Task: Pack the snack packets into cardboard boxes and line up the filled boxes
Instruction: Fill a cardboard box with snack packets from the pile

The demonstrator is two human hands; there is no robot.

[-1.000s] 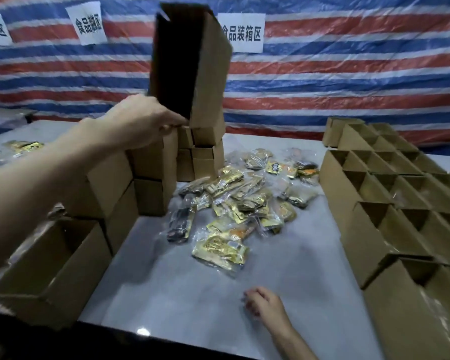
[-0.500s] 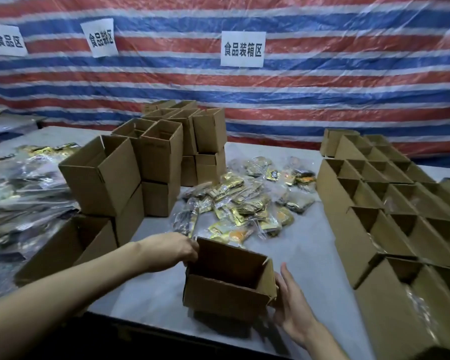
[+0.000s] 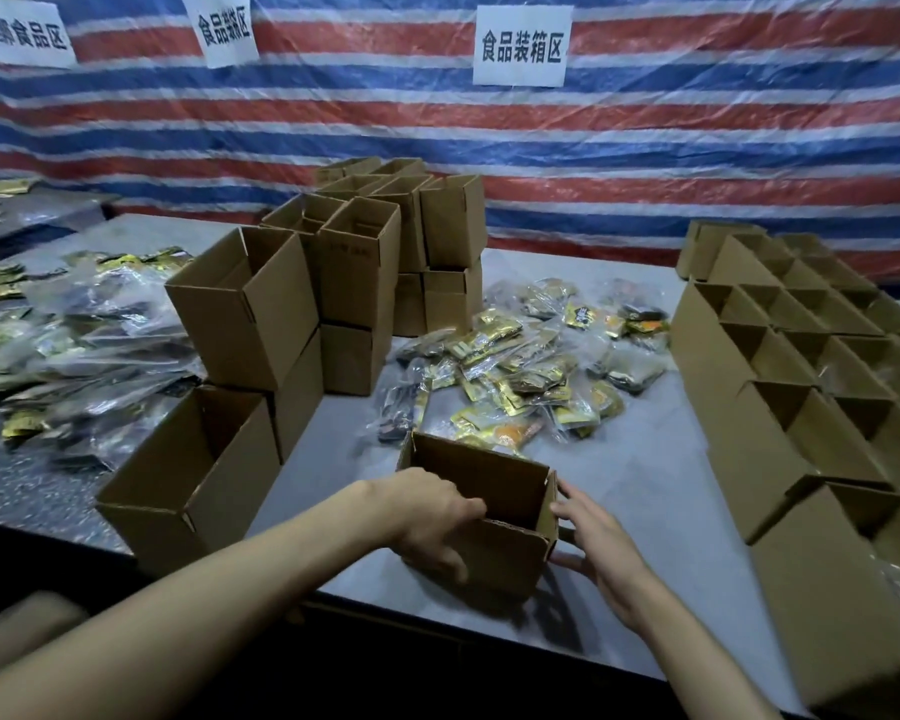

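Open brown cardboard box (image 3: 510, 553): lower centre of frame, upright on the grey worktop (image 3: 645, 511). We note the left hand (image 3: 427, 517) gripping its near rim with curled fingers, and the right hand (image 3: 593, 543) with fingers spread flat against its right wall. Gold-and-clear snack packets (image 3: 515, 376) are heaped mid-frame behind.

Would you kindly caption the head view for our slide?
Left hand and right hand steady an open cardboard box on the table before a pile of snack packets.
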